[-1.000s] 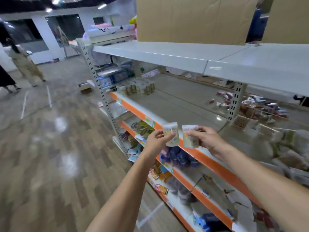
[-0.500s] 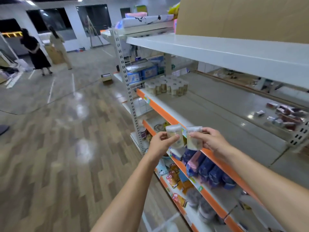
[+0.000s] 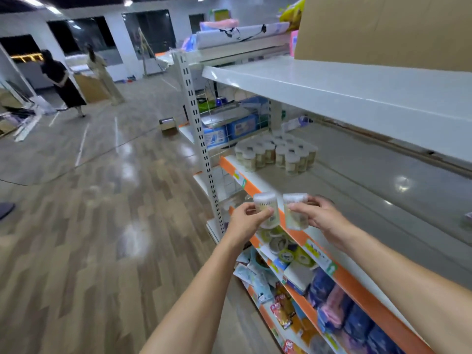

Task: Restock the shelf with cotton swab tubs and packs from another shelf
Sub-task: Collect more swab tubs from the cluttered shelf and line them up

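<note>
1. left hand [image 3: 249,221] pinches one cotton swab tub [image 3: 267,210], thumb and fingers curled round it
2. right hand [image 3: 322,218] grips second tub [image 3: 296,211] likewise, just beside the first
3. step: carrying; both off shelf [image 3: 357,200], stocked cluster [image 3: 277,155] at 12 o'clock
4. next: set both beside cluster, upright

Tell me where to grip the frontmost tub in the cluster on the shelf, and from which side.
Grip the frontmost tub round its cylindrical side wall, below the white lid, coming from the aisle side. It stands upright at the cluster's front with other tubs close behind, so only its front and sides look free.
</note>
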{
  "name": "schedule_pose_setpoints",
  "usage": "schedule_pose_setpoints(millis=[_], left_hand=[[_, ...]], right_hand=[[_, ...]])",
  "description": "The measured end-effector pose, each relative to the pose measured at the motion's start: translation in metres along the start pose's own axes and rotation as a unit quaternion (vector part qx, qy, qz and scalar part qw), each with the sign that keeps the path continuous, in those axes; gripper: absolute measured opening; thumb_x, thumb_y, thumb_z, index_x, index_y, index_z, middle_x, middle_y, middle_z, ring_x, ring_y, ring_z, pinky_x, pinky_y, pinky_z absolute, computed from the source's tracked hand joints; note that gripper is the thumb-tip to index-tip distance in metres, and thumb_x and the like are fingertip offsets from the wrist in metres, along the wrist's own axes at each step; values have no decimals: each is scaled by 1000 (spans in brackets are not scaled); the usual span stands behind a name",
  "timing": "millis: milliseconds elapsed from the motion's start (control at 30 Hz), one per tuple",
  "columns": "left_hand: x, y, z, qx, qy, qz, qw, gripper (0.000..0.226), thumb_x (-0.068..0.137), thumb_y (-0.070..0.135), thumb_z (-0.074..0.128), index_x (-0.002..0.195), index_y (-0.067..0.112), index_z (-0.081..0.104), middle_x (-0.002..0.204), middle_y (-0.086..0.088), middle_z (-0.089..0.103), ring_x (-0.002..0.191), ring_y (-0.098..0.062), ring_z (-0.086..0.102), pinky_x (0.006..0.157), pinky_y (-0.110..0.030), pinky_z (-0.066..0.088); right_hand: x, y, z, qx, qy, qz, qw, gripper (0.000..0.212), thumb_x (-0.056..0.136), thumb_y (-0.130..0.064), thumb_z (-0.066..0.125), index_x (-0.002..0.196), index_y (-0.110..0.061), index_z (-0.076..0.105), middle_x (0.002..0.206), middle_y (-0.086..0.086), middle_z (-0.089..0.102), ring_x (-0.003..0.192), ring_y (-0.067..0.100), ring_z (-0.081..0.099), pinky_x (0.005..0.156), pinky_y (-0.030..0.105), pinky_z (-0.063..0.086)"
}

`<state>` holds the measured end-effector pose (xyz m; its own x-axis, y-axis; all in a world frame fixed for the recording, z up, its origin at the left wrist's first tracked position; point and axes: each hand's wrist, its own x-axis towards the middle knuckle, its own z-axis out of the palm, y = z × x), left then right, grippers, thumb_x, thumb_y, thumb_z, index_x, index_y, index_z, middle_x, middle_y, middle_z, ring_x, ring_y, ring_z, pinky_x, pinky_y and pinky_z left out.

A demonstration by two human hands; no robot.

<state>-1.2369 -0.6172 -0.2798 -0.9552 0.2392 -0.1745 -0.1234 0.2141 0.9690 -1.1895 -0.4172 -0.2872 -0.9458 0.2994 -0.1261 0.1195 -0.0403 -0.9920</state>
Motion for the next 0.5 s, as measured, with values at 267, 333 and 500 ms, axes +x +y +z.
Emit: schedule_pose_setpoints(millis=[267, 333, 500], left_hand=[[86, 5, -11, 26, -16, 9, 1000, 43, 69, 51, 83, 101, 27, 65, 103, 8, 68, 96, -10, 65, 76, -25, 52], [107, 5, -14, 14, -31, 11, 999, 40, 73, 44, 83, 103, 25, 64, 100, 9, 67, 93, -10, 64, 73, -20, 50], [159, 8, -22, 42, -70, 24, 996, 48, 78, 41, 79, 116, 26, 53, 106, -2, 65, 84, -10, 64, 66, -19, 50]], right_hand=[[74, -6, 13, -72, 34, -21, 997, 57, 56, -56, 88, 97, -20, 73, 93, -3, 77, 92, 15, 73, 86, 42, 58], [89, -4, 16, -76, 49, -20, 996, 49, 58, -52, 88, 91, -20, 73, 89, -3, 77, 87, 14, 73, 81, 37, 57], [127, 3, 29, -73, 104, -22, 992, 32, 66, -38, 90, 85, -20, 71, 77, -5, 75, 70, 9, 70, 59, 20, 50]])
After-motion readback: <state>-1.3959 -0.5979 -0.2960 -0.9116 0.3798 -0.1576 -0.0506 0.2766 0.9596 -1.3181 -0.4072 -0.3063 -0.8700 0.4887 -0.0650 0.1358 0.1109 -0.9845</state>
